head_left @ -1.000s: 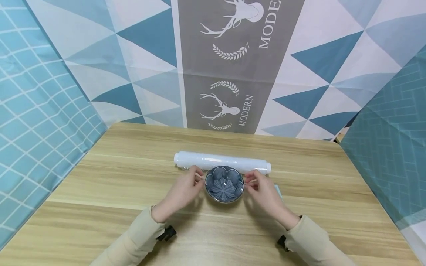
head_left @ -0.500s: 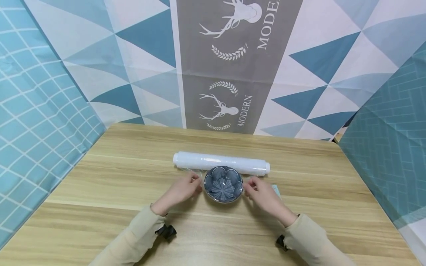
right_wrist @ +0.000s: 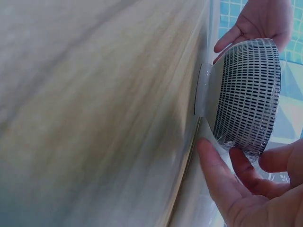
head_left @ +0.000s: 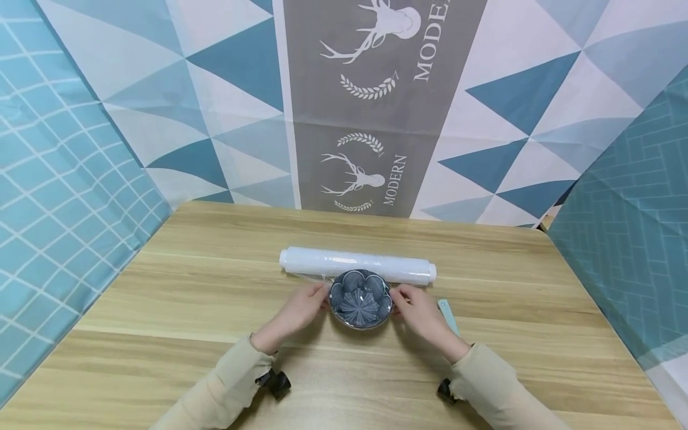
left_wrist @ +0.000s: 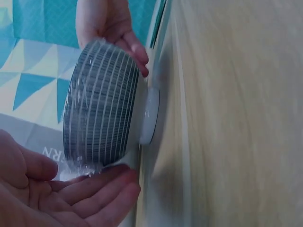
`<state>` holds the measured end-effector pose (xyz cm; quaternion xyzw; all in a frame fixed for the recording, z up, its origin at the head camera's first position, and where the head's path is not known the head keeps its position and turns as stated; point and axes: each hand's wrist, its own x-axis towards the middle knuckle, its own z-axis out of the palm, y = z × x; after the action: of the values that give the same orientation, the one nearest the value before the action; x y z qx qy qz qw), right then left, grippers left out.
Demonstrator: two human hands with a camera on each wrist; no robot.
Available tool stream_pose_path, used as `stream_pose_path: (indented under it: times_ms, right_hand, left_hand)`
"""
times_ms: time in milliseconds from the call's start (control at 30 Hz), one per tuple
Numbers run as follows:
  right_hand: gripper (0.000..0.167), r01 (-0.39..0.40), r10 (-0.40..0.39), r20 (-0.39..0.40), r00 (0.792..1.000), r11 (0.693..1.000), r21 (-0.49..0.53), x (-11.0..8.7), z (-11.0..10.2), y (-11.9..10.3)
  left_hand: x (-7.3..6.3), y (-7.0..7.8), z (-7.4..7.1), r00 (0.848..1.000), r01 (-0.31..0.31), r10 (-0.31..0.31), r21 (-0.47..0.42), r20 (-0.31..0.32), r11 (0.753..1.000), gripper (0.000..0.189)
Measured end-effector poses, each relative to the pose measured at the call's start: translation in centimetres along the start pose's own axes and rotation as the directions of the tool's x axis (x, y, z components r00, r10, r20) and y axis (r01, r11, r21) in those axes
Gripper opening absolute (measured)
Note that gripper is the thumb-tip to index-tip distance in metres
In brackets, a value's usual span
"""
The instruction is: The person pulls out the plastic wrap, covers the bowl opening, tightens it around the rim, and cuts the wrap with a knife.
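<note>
A dark blue patterned bowl (head_left: 361, 300) stands upright on the table, with clear plastic wrap (left_wrist: 87, 163) over its top and down its side. Striped on the outside, the bowl rests on a white foot (left_wrist: 150, 116). My left hand (head_left: 303, 304) touches its left side, the fingers nearly straight under the wrap's edge. On the other side my right hand (head_left: 421, 310) touches the wrapped bowl with slightly bent fingers and the thumb close to the rim. Just behind the bowl lies a white roll of plastic wrap (head_left: 355, 264).
A light blue flat tool (head_left: 447, 316) with a hole in its end lies right of my right hand, partly hidden by it. The wooden table (head_left: 161, 298) runs back to a patterned cloth wall (head_left: 349, 107). Tiled-pattern cloths hang at both sides.
Both hands were a little off the bowl's sides, by the wrap's edges, and now touch the bowl lower down. More of the light blue tool shows. The bowl and roll stay in place.
</note>
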<state>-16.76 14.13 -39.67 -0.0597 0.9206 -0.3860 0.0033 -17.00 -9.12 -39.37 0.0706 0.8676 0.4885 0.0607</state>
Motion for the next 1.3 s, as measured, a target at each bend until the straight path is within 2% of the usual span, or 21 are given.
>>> stream_pose_path:
  times_ms: [100, 200, 300, 367, 500, 600, 767, 967, 1167, 1300]
  right_hand:
    - [0.021, 0.005, -0.005, -0.004, 1.000, 1.000, -0.029, 0.1, 0.1, -0.1]
    - [0.021, 0.017, -0.017, -0.006, 1.000, 0.998, -0.065, 0.3, 0.1, -0.3]
    - [0.023, 0.024, -0.024, -0.002, 1.000, 0.996, -0.083, 0.4, 0.0, -0.4]
    - [0.022, 0.021, -0.021, 0.006, 1.000, 0.998, -0.065, 0.4, 0.0, -0.3]
    - [0.021, 0.018, -0.017, 0.020, 1.000, 1.000, -0.016, 0.1, -0.1, 0.0]
    - [0.023, 0.052, -0.051, 0.013, 0.999, 0.998, -0.034, -0.3, -0.2, 0.2]
    - [0.029, 0.130, -0.132, -0.001, 0.991, 0.982, -0.135, -0.9, 0.0, 0.0]
    - [0.026, 0.123, -0.123, 0.006, 0.992, 0.984, -0.125, -1.0, 0.4, -0.3]
    - [0.029, 0.152, -0.152, 0.010, 0.988, 0.976, -0.154, -1.1, 0.3, -0.2]
    - [0.035, 0.155, -0.147, 0.055, 0.988, 0.973, -0.173, -1.6, 0.1, -0.2]
  left_hand:
    - [-0.2, 0.3, 0.2, 1.000, -0.013, 0.014, 0.082, -0.018, 0.997, 0.030]
    - [-0.5, 0.6, 0.5, 0.997, -0.057, 0.063, 0.179, -0.032, 0.982, 0.028]
    - [-0.8, 0.8, 0.6, 0.995, -0.086, 0.097, 0.231, -0.037, 0.969, 0.025]
    - [-0.9, 0.8, 0.6, 0.995, -0.084, 0.094, 0.235, -0.034, 0.968, 0.025]
    - [-1.3, 0.6, 0.3, 0.999, -0.040, 0.047, 0.227, -0.026, 0.973, 0.032]
    - [-1.5, 0.5, 0.0, 1.000, -0.021, 0.026, 0.234, -0.016, 0.972, 0.036]
    - [-1.7, 0.4, 0.1, 0.999, -0.049, 0.051, 0.258, -0.002, 0.965, 0.036]
    - [-2.0, 0.6, 0.6, 0.996, -0.086, 0.087, 0.267, 0.007, 0.960, 0.038]
    - [-2.2, 0.5, 0.6, 0.997, -0.073, 0.080, 0.254, -0.017, 0.965, 0.036]
    - [-2.3, 0.4, 0.5, 0.998, -0.066, 0.069, 0.201, -0.010, 0.977, 0.031]
